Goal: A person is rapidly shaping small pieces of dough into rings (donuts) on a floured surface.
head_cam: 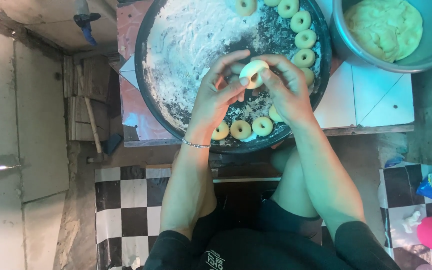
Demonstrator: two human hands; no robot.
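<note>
On the floor at far left lies a hammer (94, 135), well apart from the work. The round dark tray (148, 95) sits on the tiled desk (371, 95), its left half coated in flour (186, 45), probably to prevent sticking. The left hand (216, 97) and right hand (288, 87) meet above the tray, fingers curled closed around one dough ring (253, 73), pinched between thumbs and fingertips. Finished rings (241, 129) line the tray's rim, apart from one another. At upper right, a blue bowl (346, 45) holds bulk dough (383, 25).
</note>
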